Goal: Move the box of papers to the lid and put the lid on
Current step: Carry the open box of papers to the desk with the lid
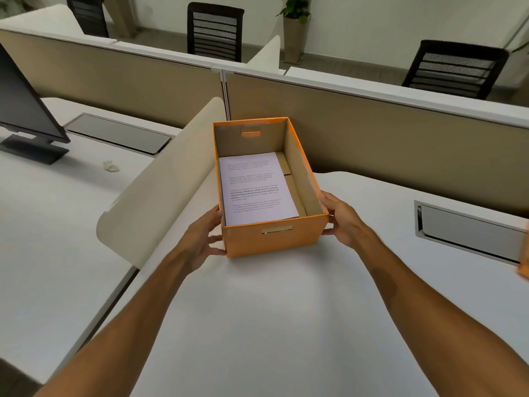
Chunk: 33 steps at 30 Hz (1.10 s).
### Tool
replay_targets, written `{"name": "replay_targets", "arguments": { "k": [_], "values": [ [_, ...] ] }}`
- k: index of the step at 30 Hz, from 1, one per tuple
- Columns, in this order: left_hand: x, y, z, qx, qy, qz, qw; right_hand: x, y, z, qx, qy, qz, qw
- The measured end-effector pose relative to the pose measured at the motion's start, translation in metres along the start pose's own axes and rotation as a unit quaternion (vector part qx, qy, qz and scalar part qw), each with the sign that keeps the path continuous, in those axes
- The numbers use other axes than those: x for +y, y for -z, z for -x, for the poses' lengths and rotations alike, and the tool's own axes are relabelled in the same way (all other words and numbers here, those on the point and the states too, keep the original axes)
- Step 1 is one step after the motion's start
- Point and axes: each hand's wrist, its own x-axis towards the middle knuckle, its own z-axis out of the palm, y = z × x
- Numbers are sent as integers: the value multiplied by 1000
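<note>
A: What is sitting in the box (273,239)?

B: A stack of white printed papers (253,187) is lying flat on the bottom, pushed toward the left wall. A strip of bare brown cardboard is showing along the right side of the stack.

A: How is the box looking?

B: It is orange outside and plain brown inside, and it is standing open with no cover on it. A small metal label holder is sitting on the near wall, and a handle slot is showing in the far wall.

A: What are the hands doing?

B: The left hand (204,239) is pressing against the near left corner with its fingers spread. The right hand (340,220) is pressing against the near right corner, fingers wrapping the side wall. Both are gripping the box between them.

A: Where is the box resting?

B: It is sitting on a white desk (272,325), near the cream curved divider (160,190) on the left. An orange edge, possibly the lid (524,259), is showing at the far right border, well apart from the box.

A: And the room?

B: Beige partitions (386,138) are running behind the desk. A monitor (25,110) is standing on the neighbouring desk, and black mesh chairs (214,32) and a potted plant (294,21) are standing beyond.
</note>
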Motion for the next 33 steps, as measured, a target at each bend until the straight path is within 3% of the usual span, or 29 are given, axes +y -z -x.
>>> {"name": "replay_targets", "arguments": {
  "k": [12, 33],
  "values": [
    [-3, -64, 49, 11, -31, 0, 999, 21, 65, 84, 38, 34, -9, 999],
    [-105, -285, 226, -71, -48, -86, 993, 150, 255, 369, 112, 72, -50, 990]
  ]
}}
